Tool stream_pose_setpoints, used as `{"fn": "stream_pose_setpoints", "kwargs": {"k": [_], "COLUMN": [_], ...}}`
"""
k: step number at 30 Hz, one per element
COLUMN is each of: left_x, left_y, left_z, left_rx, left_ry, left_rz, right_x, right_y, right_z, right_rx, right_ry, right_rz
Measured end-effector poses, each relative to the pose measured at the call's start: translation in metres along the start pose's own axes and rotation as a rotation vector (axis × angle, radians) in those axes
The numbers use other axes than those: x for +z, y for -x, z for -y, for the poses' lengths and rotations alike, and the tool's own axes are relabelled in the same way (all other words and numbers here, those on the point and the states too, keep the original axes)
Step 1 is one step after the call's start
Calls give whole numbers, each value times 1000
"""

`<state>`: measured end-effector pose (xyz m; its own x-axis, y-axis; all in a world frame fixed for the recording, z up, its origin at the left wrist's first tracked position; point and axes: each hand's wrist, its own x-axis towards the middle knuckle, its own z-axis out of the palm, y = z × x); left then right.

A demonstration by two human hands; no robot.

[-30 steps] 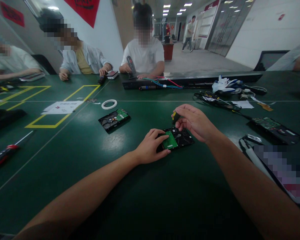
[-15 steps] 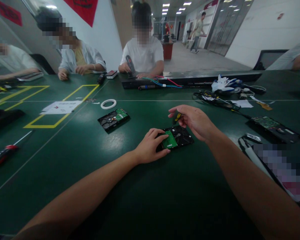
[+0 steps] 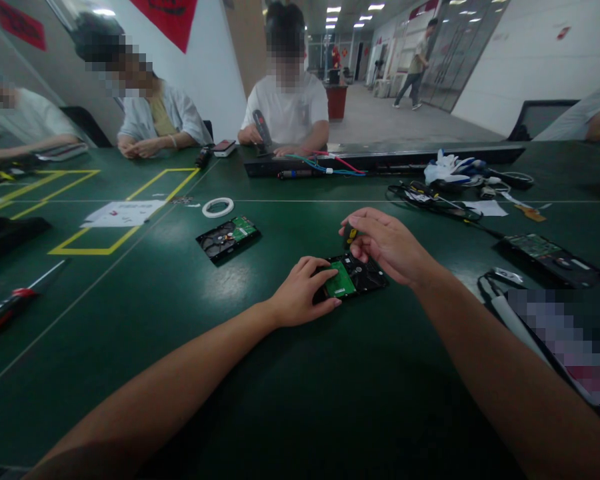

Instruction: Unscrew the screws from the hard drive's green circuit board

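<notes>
- On the table (image 3: 260, 387), near side: left hand (image 3: 300, 295) clamped across the left end of a drive (image 3: 366, 276), thumb at its near edge, fingers over its green board.
- Drive lies flat, board side up.
- Right hand (image 3: 385, 245), apart from the left, has fingers closed on a black-and-yellow tool (image 3: 351, 235) above the drive's far edge; whether its tip touches cannot be told.
- Far left: screwdriver (image 3: 10, 311), red and black.
- Right: another drive (image 3: 555, 261), lying flat.
- Left of the hands, farther off: a third drive (image 3: 229, 240); beyond it, a white ring (image 3: 207, 209).
- Across the table: co-worker (image 3: 287, 110) in white behind a black panel (image 3: 405, 159).
</notes>
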<state>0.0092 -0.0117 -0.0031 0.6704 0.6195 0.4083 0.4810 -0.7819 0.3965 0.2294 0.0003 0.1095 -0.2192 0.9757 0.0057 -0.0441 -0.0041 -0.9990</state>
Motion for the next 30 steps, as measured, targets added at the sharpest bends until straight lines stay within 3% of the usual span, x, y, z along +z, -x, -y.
{"fn": "stream_pose_setpoints", "kwargs": {"k": [10, 30], "left_x": [1, -2], "left_y": [0, 0], "left_z": [1, -1], "left_rx": [5, -11], "left_ry": [-16, -2], "left_rz": [-1, 7], "right_x": [-7, -6], "right_y": [-7, -3], "right_z": [-6, -2], "right_rx": [-50, -30], "right_ry": [100, 1], "right_rz": [-16, -31]}}
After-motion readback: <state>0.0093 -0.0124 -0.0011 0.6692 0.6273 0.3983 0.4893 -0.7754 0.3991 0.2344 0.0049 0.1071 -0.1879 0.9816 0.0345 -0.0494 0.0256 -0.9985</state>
